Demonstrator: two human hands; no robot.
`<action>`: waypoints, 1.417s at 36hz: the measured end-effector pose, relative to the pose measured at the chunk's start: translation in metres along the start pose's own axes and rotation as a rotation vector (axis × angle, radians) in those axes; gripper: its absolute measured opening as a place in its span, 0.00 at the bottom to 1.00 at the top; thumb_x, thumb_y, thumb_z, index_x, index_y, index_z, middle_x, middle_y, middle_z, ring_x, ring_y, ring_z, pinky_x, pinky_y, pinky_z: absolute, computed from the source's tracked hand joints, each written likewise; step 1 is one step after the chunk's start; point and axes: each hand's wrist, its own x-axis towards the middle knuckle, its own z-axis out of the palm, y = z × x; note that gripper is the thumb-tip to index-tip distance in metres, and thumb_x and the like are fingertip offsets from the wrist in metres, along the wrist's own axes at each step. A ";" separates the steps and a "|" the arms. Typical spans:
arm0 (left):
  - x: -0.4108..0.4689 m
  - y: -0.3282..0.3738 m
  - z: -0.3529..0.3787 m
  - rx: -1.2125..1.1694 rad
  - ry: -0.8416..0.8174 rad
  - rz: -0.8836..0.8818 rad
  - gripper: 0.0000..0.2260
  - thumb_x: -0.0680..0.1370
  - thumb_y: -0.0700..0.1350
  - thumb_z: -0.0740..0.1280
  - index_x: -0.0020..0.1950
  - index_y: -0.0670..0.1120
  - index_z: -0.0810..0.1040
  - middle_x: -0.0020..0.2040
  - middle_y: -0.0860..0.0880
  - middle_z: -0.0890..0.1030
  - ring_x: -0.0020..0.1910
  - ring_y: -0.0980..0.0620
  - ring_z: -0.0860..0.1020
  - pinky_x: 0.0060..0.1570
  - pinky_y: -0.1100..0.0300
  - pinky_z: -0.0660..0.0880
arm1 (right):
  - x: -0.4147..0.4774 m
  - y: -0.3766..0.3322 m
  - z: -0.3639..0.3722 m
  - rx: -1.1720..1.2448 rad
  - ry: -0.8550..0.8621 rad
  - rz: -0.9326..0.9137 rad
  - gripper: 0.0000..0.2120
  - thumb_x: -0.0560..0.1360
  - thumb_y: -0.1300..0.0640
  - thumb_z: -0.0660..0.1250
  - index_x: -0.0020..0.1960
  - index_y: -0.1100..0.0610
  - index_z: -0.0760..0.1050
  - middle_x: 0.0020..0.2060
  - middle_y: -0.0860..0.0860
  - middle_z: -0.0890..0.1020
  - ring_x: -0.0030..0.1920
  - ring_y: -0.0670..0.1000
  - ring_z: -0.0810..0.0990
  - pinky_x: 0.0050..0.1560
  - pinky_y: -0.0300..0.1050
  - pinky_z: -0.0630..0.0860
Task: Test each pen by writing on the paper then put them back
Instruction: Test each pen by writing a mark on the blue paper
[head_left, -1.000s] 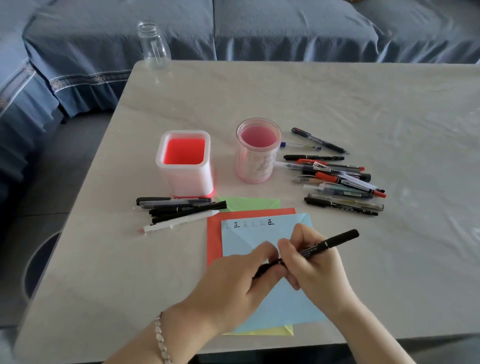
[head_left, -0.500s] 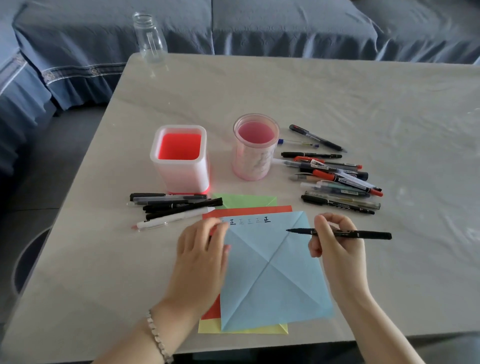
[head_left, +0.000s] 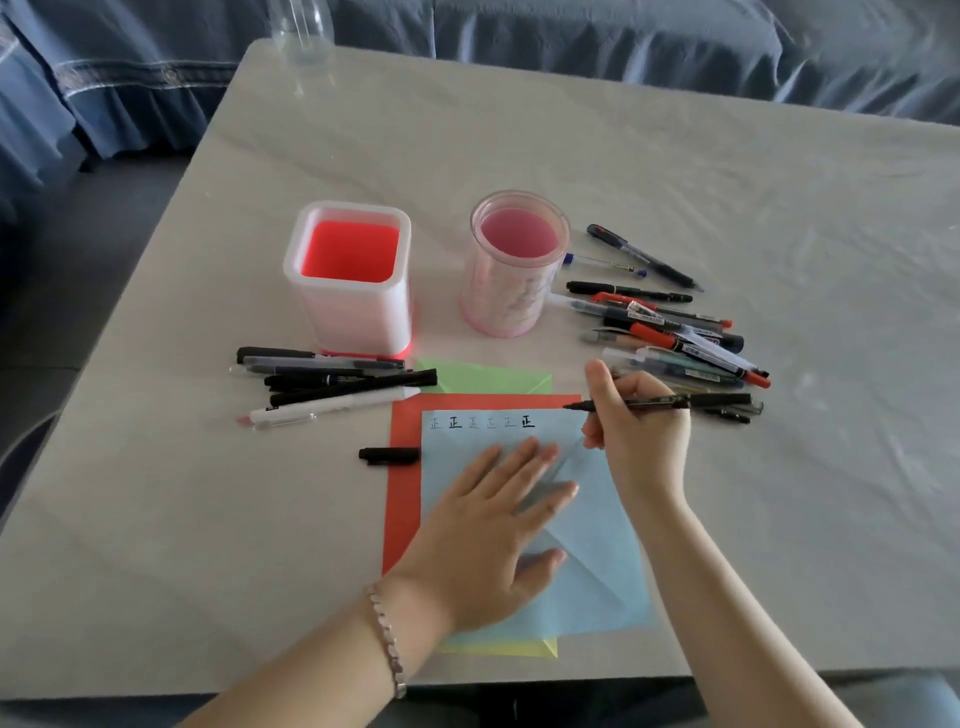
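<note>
Pinched pen (head_left: 660, 401) in right hand (head_left: 636, 431), fingers curled round it, long axis left-right, tip pointed left at paper's (head_left: 597, 545) top edge, just right of last mark (head_left: 528, 422). Pressed paper with left hand (head_left: 488, 525), fingers straight.

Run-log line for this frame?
left hand: flat on light blue paper sheet | right hand: grips uncapped black felt-tip pen, tip near sheet's top-right corner | black pen cap: across red paper sheet's left edge

Blue paper (head_left: 597, 561): six handwritten 正 characters in a row along its top edge, second and sixth bold, others faint; labels on the pile of pens (head_left: 675, 332) too small to read.
</note>
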 end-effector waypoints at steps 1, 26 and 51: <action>0.001 0.000 0.000 0.006 0.003 -0.003 0.23 0.79 0.58 0.51 0.71 0.52 0.66 0.72 0.47 0.65 0.73 0.48 0.61 0.68 0.52 0.54 | 0.001 0.004 0.003 -0.016 0.016 -0.001 0.18 0.73 0.53 0.68 0.30 0.62 0.70 0.16 0.48 0.72 0.19 0.45 0.69 0.25 0.36 0.68; 0.003 0.002 -0.002 -0.159 0.071 -0.036 0.23 0.74 0.56 0.59 0.67 0.50 0.73 0.70 0.44 0.70 0.70 0.46 0.66 0.69 0.50 0.56 | 0.000 0.026 0.022 -0.210 0.085 -0.224 0.17 0.69 0.57 0.63 0.25 0.53 0.59 0.20 0.49 0.63 0.26 0.45 0.62 0.29 0.37 0.62; 0.004 0.003 -0.002 -0.161 0.079 -0.045 0.23 0.74 0.56 0.59 0.66 0.50 0.74 0.70 0.45 0.70 0.70 0.47 0.66 0.69 0.51 0.56 | 0.000 0.029 0.019 -0.215 0.115 -0.194 0.16 0.68 0.55 0.62 0.25 0.55 0.60 0.20 0.55 0.66 0.26 0.49 0.62 0.30 0.42 0.63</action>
